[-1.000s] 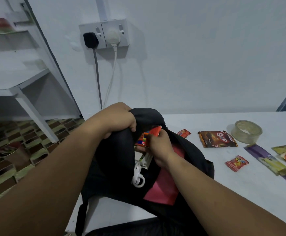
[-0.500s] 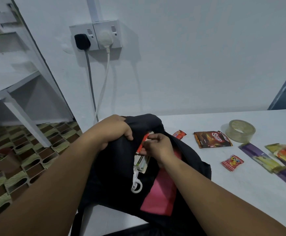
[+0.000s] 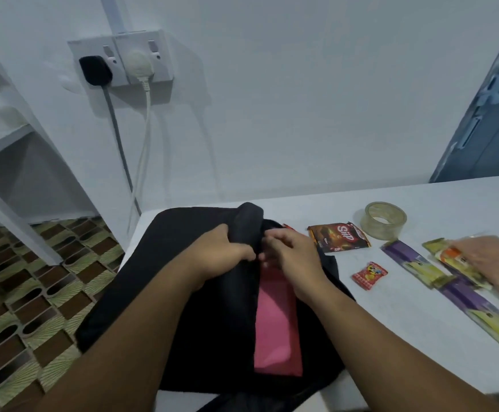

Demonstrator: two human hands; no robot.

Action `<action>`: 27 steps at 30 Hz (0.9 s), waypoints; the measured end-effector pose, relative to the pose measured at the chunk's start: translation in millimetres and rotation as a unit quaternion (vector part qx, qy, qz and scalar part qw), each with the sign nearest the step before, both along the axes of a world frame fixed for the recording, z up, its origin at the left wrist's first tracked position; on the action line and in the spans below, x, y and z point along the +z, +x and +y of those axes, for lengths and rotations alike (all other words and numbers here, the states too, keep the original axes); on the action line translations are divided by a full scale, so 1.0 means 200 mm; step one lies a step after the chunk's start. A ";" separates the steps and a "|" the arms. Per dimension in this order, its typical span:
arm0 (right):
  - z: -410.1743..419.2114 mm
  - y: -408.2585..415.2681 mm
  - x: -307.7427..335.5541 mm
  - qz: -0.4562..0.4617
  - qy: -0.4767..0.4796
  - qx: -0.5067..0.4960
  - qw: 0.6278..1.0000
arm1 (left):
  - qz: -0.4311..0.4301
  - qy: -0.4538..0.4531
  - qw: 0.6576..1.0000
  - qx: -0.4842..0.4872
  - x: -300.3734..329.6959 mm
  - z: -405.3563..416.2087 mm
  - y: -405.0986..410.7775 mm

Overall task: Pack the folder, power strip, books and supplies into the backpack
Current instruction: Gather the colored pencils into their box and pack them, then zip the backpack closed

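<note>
Fingers (image 3: 243, 254) grip backpack (image 3: 165, 281) w/ pink folder (image 3: 275, 319) inside.

I see dim, cool, flat light, soft shadows under the wall socket (image 3: 120, 59), slight motion blur and wide-angle bending at edges.

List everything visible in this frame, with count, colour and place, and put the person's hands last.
backpack: 1, black, table's left end
folder: 1, pink, showing in the backpack's opening
table: 1, white
brown snack packet: 1, right of backpack
tape roll: 1, clear, behind the packets
small candy packet: 1, red
long wrappers: 2, purple-yellow, right side
wall socket: 1 double, grey, black and white plugs
shelf: 1, white, left
left hand: gripping backpack fabric
right hand: fingers curled at the opening
</note>
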State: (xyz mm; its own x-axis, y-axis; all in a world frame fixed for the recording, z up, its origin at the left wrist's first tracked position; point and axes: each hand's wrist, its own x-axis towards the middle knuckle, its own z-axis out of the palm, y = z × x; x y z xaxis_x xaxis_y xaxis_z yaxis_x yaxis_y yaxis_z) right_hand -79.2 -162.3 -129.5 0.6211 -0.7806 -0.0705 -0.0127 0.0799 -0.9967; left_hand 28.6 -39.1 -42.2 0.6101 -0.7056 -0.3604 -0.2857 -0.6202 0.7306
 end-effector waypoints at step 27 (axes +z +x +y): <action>-0.59 -0.45 -0.11 0.125 -0.140 0.054 0.981 | -0.252 0.117 0.956 -0.097 -0.52 -0.40 -0.50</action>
State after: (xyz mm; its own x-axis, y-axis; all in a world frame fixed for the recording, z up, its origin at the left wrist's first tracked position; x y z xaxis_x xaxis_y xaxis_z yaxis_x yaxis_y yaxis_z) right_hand -170.1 -280.1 -151.1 0.6923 -0.7212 -0.0237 -0.2526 -0.2114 -0.9442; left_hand -72.0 -118.5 -146.3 0.6139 -0.7590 -0.2167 -0.6908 -0.6495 0.3178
